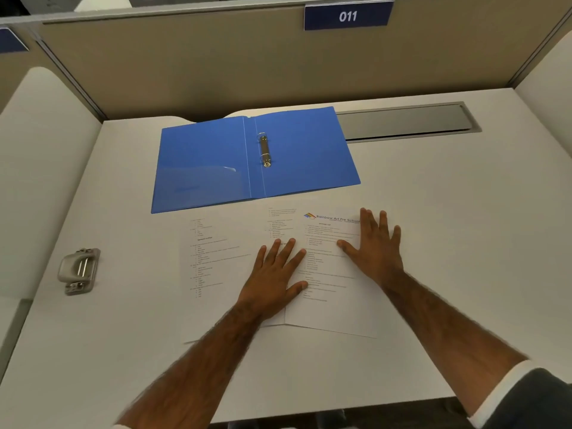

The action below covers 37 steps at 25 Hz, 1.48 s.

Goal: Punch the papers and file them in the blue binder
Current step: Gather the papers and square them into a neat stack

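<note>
While both hands lie flat on the papers (328,267), the blue binder (253,159) sits open just behind them on the white desk (448,243). The left hand (275,277) has its fingers spread wide and presses down where two sheets overlap. The right hand (376,243) is spread too, with its palm on the right edge of the top sheet. Neither hand pinches anything. That top sheet has a small rainbow picture and printed lines. More sheets lie side by side to the left, one partly under the other. Inside the binder, the metal rings (264,150) stand in the middle, and I cannot tell if they are open or closed. A grey hole punch (79,270) rests near the left edge of the desk, well apart from the papers. Behind the desk is a tan wall with a blue sign (348,16) that says 011.
</note>
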Each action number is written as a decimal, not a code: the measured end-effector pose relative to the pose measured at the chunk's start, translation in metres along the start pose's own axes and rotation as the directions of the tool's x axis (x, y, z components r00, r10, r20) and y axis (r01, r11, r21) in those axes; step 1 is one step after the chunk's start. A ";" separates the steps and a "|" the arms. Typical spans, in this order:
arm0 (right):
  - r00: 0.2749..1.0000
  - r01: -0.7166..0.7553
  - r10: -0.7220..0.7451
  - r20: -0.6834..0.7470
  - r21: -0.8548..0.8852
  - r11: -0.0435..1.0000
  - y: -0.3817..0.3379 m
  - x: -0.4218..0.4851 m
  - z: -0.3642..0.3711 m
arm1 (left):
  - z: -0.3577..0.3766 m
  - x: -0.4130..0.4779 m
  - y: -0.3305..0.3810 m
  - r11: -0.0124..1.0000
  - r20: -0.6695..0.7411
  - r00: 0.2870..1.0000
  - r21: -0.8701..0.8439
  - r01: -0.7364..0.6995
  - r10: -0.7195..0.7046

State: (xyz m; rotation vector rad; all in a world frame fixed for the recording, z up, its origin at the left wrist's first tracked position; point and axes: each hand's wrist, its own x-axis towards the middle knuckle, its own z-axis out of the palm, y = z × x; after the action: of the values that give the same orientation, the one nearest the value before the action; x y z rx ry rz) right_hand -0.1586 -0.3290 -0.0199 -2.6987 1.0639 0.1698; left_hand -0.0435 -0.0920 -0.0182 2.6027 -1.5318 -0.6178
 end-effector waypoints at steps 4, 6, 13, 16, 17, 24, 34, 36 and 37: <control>1.000 0.004 -0.003 -0.022 0.026 1.000 -0.002 -0.003 0.001 | 0.000 0.003 0.001 1.000 0.010 1.000 -0.004 0.012 -0.012; 0.997 0.046 -0.044 -0.063 0.031 0.998 -0.007 -0.004 -0.002 | 0.000 0.004 0.002 1.000 0.014 1.000 -0.009 0.016 -0.016; 0.887 -0.273 0.459 0.040 0.848 0.455 -0.025 -0.025 -0.027 | -0.003 0.001 0.004 0.999 0.010 1.000 -0.020 0.028 -0.028; 0.876 -0.319 0.474 0.089 0.844 0.431 -0.012 -0.031 -0.027 | -0.005 -0.001 0.004 0.999 0.001 0.999 -0.024 0.036 -0.036; 0.884 -0.320 0.460 0.086 0.828 0.460 -0.007 -0.033 -0.025 | -0.006 -0.001 0.004 0.999 0.009 1.000 -0.032 0.030 -0.030; 0.953 -0.205 0.290 0.090 0.897 0.392 -0.030 -0.028 -0.037 | -0.016 -0.018 -0.014 0.974 -0.215 0.962 -0.189 0.126 -0.166; 0.983 -0.139 0.180 0.018 0.715 0.685 -0.074 -0.014 -0.018 | 0.004 -0.008 -0.030 0.994 -0.103 0.989 -0.056 0.098 -0.103; 0.999 -0.015 0.039 -0.030 0.566 0.824 -0.070 -0.018 -0.014 | 0.005 -0.008 -0.030 0.994 -0.104 0.989 -0.053 0.098 -0.103; 0.998 0.047 -0.057 0.009 0.434 0.900 -0.066 -0.020 -0.011 | 0.005 -0.008 -0.029 0.994 -0.106 0.989 -0.050 0.096 -0.101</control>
State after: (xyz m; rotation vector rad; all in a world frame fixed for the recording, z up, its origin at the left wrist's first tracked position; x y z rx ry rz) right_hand -0.1275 -0.2723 0.0059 -2.3117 0.8948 -0.0460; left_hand -0.0247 -0.0692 -0.0276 2.6435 -1.3504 -0.5027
